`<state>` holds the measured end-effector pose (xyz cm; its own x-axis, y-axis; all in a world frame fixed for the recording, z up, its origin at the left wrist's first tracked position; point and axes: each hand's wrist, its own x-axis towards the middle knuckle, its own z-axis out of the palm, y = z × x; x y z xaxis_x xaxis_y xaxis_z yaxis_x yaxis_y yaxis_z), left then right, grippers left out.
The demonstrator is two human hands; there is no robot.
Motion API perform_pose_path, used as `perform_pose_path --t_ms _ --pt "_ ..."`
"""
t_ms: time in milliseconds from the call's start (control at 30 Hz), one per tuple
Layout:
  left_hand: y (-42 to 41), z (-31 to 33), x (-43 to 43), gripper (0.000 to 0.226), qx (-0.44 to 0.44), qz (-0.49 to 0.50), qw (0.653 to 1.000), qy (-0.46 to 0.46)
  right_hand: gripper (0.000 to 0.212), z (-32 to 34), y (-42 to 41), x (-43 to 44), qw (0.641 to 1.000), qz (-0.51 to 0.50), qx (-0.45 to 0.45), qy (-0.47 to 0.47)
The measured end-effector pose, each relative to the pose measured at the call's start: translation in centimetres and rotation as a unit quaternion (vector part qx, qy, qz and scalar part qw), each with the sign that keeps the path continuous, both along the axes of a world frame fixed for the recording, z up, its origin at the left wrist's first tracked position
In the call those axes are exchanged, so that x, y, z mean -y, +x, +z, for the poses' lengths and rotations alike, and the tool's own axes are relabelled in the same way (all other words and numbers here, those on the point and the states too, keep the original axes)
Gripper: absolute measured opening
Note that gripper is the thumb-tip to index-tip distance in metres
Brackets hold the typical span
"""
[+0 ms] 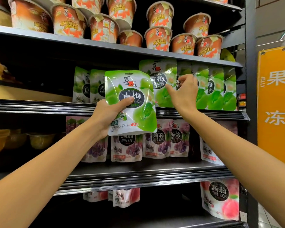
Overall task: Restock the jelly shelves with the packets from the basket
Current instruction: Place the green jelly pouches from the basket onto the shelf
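My left hand (108, 115) grips a green plum jelly packet (133, 89) by its lower left corner, thumb across the front, and holds it upright in front of the middle shelf (39, 106). My right hand (183, 92) is raised before the row of green packets (215, 89) standing on that shelf. Its fingers are loosely curled and its fingertips touch the front of one standing packet (160, 74); it holds nothing that I can see. No basket is in view.
Orange jelly cups (158, 14) crowd the top shelf. Purple grape packets (127, 148) stand on the shelf below, peach packets (220, 198) lower still. A yellow jelly sign (275, 102) hangs on the right post. Yellow tubs (39, 140) sit at the left.
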<state>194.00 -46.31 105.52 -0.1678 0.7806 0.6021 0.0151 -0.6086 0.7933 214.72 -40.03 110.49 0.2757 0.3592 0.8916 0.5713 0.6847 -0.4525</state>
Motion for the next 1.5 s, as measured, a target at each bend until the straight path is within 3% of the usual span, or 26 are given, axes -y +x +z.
perform_pose_path --t_ms 67,133,167,267,333,400,533,633,700,767,967,1033,1167,1267,1500 --pt "0.2 0.4 0.0 0.030 -0.001 0.006 1.000 -0.005 0.039 0.3 -0.5 1.0 0.993 0.107 -0.007 -0.041" --pt "0.4 1.0 0.0 0.032 -0.017 0.021 1.000 -0.001 0.051 0.5 -1.3 2.1 0.945 0.282 -0.013 -0.166" --pt "0.4 1.3 0.1 0.036 -0.028 0.027 0.999 0.002 0.053 0.4 -1.7 2.6 0.921 0.322 -0.003 -0.220" --pt "0.6 2.2 0.0 0.054 -0.045 0.042 0.998 -0.002 0.043 0.6 -2.3 3.0 0.903 0.343 0.031 -0.256" --pt "0.5 3.1 -0.5 0.054 -0.019 0.040 0.999 0.004 0.050 1.1 -2.7 3.1 0.902 0.357 -0.010 -0.243" --pt "0.5 4.1 -0.8 0.049 -0.018 0.072 0.996 0.049 0.064 2.0 -3.1 3.0 0.902 0.351 -0.060 -0.243" --pt "0.0 3.9 -0.8 0.052 -0.123 0.211 0.955 0.166 0.063 4.4 -4.2 1.7 0.920 0.302 -0.103 -0.227" --pt "0.1 2.1 -0.8 0.046 -0.308 0.296 0.863 0.270 0.053 5.8 -5.0 0.6 0.929 0.269 -0.128 -0.219" --pt "0.4 1.3 -1.0 0.044 -0.402 0.337 0.804 0.282 0.055 6.3 -5.5 0.1 0.931 0.260 -0.139 -0.214" --pt "0.8 0.6 -1.3 0.045 -0.457 0.364 0.767 0.266 0.060 6.5 -6.0 -0.1 0.935 0.256 -0.142 -0.198" --pt "1.1 -1.2 -2.8 0.049 -0.470 0.378 0.764 0.229 0.056 5.0 -6.0 -0.5 0.968 0.181 -0.058 -0.166" --pt "1.1 -1.5 -3.1 0.050 -0.477 0.389 0.755 0.227 0.046 4.6 -5.5 -0.4 0.984 0.136 -0.015 -0.117" --pt "1.2 -1.7 -3.3 0.053 -0.490 0.415 0.736 0.215 0.051 3.3 -4.5 -0.1 0.997 0.069 0.029 -0.019" --pt "1.5 -1.8 -3.3 0.055 -0.495 0.423 0.732 0.202 0.041 2.2 -4.0 -0.5 0.997 0.042 0.069 -0.018" --pt "2.0 -1.8 -3.0 0.055 -0.512 0.421 0.726 0.185 0.028 1.1 -3.9 -0.6 0.997 0.035 0.063 -0.019"
